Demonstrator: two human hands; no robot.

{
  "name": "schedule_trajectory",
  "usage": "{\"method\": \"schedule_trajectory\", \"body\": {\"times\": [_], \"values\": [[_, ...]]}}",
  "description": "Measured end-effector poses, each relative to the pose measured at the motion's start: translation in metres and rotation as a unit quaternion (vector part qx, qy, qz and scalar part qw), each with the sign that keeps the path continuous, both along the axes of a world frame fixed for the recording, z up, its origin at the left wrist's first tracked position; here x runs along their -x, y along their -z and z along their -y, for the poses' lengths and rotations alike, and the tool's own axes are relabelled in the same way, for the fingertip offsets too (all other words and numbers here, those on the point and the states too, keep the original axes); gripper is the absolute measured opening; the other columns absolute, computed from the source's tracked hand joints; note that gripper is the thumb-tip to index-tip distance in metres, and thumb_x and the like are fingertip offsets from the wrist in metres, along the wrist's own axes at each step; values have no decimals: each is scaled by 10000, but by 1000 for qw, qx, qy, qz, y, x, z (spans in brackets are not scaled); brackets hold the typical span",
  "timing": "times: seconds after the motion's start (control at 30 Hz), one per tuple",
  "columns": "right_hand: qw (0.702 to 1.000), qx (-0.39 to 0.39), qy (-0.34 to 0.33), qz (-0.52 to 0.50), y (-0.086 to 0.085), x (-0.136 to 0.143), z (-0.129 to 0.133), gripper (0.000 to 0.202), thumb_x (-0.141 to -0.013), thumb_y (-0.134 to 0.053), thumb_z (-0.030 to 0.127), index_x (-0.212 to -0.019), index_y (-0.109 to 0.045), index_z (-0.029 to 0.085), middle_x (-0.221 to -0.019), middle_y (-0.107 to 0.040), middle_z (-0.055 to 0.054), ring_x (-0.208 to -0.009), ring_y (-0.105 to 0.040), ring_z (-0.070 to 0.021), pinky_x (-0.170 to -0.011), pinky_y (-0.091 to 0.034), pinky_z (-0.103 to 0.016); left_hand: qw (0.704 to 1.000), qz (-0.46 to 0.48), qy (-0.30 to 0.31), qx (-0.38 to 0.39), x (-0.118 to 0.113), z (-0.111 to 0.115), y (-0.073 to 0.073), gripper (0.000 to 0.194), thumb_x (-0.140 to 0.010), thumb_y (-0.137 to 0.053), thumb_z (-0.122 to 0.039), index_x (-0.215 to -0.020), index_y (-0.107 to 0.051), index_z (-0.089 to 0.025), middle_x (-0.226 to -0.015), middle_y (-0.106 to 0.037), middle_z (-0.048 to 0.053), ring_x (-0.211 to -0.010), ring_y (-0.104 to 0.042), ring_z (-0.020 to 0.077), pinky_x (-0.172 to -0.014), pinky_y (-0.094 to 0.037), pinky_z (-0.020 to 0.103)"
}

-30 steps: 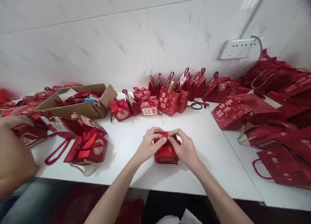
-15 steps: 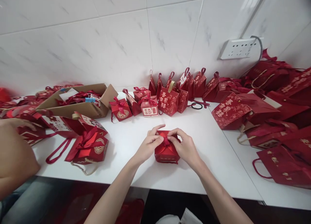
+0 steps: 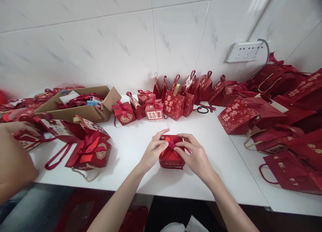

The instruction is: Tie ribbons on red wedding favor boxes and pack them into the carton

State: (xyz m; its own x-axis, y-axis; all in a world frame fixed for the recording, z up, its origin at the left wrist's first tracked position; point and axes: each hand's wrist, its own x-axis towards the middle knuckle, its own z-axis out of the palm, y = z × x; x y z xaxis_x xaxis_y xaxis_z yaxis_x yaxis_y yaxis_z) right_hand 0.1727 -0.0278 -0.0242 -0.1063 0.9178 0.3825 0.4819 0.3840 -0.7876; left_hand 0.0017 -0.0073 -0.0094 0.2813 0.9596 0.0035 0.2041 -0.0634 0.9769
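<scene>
A small red gift box (image 3: 171, 162) stands on the white table (image 3: 136, 148) in front of me. Across its top runs a dark red ribbon (image 3: 171, 144), gathered in the middle. My left hand (image 3: 155, 150) pinches the ribbon from the left, with the index finger stretched over the box's back edge. From the right, my right hand (image 3: 192, 151) has its fingertips closed on the ribbon too. Part of the ribbon and the box's sides are hidden behind my fingers.
Finished-looking red boxes (image 3: 174, 104) line the wall. A cardboard box (image 3: 75, 117) of ribbons and cards sits left, near a bowed hexagonal box (image 3: 88, 153). Another person's arm (image 3: 15, 161) reaches in at far left. Red bags (image 3: 293, 168) pile up on the right.
My right hand has shifted slightly right and its fingers have changed position on the ribbon. My left hand keeps its pinch. The box stays in place.
</scene>
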Motion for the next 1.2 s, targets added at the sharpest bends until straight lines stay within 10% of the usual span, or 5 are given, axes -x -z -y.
{"method": "schedule_trajectory", "body": {"times": [0.57, 1.03, 1.2], "values": [[997, 61, -44, 5, -10, -6, -1, 159, -880, -484, 237, -768, -590, 201, -1082, -496, -85, -1100, -532, -216, -914, -459, -362, 986, -107, -52, -118, -2, 10, 2, 313, -891, -424, -305, -729, -675, -211, -1221, -556, 60, -1135, -456, 231, -981, -358, 418], [984, 106, -59, 129, -31, -37, 2, 147, -893, -474, 295, -810, -582, 241, -1303, -402, -68, -1208, -465, -253, -935, -428, -429, 852, -330, -147, -380, 12, 22, 13, 206, -871, -500, -179, -871, -695, -245, -1080, -594, 74, -963, -484, 234, -785, -322, 386], [987, 111, 18, 111, -30, -24, 9, 203, -867, -525, 417, -822, -611, 238, -1036, -522, -68, -979, -566, -232, -863, -457, -404, 851, -304, -156, -398, 4, 32, 6, 103, -841, -547, -176, -905, -625, -196, -835, -565, 49, -780, -515, 170, -715, -404, 313]]}}
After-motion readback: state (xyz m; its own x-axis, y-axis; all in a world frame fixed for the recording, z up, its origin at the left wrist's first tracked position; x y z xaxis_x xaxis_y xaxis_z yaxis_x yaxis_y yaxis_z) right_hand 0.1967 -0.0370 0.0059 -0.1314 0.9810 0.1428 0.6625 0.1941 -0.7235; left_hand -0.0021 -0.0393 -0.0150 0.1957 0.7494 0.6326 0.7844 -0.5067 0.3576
